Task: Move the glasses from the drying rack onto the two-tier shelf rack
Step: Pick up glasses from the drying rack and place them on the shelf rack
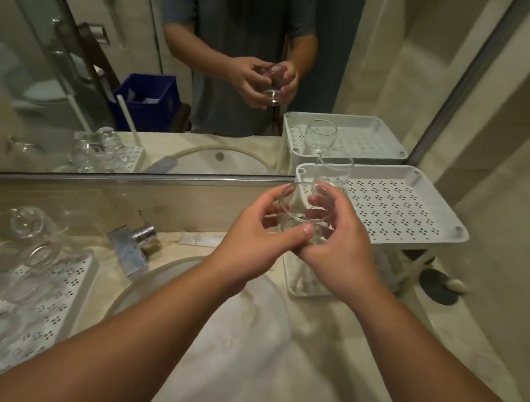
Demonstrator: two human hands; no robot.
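Note:
I hold a clear glass (302, 216) above the sink with both hands. My left hand (256, 240) curls round its left side with the thumb across the front. My right hand (337, 249) cups its right side and base. Just behind it, another clear glass (335, 169) stands on the top tier of the white perforated two-tier shelf rack (409, 213), at that tier's back left corner. At the left, several clear glasses (28, 236) lie on the white perforated drying rack (71, 286).
A round white sink (252, 322) lies under my arms, with a chrome tap (134, 246) at its back left. A mirror (172, 75) runs along the back wall. A dark round object (439, 287) and a pebble sit on the counter at the right.

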